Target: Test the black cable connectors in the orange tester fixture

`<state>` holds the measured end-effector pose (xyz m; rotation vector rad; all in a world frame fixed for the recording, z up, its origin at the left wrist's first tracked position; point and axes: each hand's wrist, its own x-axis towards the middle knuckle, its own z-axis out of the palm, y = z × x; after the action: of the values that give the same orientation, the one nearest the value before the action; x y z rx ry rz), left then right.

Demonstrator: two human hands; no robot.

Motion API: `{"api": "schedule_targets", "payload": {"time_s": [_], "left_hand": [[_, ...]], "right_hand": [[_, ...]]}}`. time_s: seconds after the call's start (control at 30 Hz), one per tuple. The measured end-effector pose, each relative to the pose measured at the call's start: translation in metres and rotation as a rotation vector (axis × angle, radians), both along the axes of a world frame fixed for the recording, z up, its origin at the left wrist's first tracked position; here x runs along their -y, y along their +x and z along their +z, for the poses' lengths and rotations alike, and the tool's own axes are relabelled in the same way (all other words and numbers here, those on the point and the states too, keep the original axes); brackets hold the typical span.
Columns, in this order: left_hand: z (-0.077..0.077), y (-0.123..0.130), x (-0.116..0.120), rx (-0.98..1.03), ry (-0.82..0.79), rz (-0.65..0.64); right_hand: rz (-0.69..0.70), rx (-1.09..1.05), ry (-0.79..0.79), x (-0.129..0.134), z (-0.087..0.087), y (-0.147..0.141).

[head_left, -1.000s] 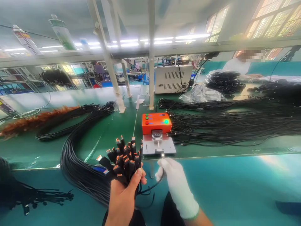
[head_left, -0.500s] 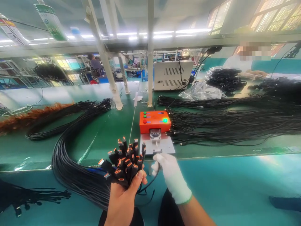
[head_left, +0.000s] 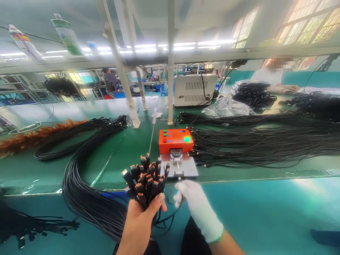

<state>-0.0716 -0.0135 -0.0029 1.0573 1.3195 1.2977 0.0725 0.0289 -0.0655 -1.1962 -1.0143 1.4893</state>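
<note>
Before us runs a long green desk, its front edge just above our hands. Over its right side we see a wide spread of black cables, lying lengthwise, with their nearer ends beside the orange box. On the left, a thick cable bundle bends over the front edge and runs down toward our left hand. A white vented cabinet stands farther back, behind the uprights.

Our bare left hand has its fingers closed around the bundle below a cluster of plugs, which fan upward with orange-edged tips. Our right hand, in a white glove, pinches a single cable between its fingers close to the plug end; the cable curves down toward the left hand.

That plug end points at the front of a metal plate; we cannot tell whether it is seated in the fixture there. Just behind the plate sits the orange box, with a small gauge at its front and, smallest of all, a lit green lamp on top.
</note>
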Motion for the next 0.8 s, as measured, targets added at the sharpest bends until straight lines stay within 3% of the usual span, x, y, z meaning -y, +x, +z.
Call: {"api": "schedule_targets", "payload": {"time_s": [0.1,0.23,0.37,0.53,0.8], "left_hand": [[0.005,-0.006,-0.001,0.108,0.028,-0.004],[0.001,-0.010,0.003,0.160,0.046,-0.041],[-0.009,-0.007,0.010,0.091,-0.014,-0.029],[-0.008,-0.006,0.016,0.026,0.005,-0.047],[-0.001,-0.002,0.014,0.018,0.022,-0.047]], "right_hand": [[0.017,0.030,-0.122,0.019,-0.021,0.011],[-0.126,-0.095,-0.140,0.042,-0.042,0.019],[-0.117,-0.094,-0.089,0.041,-0.027,0.011],[-0.104,-0.006,0.024,0.015,-0.001,-0.003],[-0.085,-0.014,-0.001,-0.009,-0.007,-0.008]]}}
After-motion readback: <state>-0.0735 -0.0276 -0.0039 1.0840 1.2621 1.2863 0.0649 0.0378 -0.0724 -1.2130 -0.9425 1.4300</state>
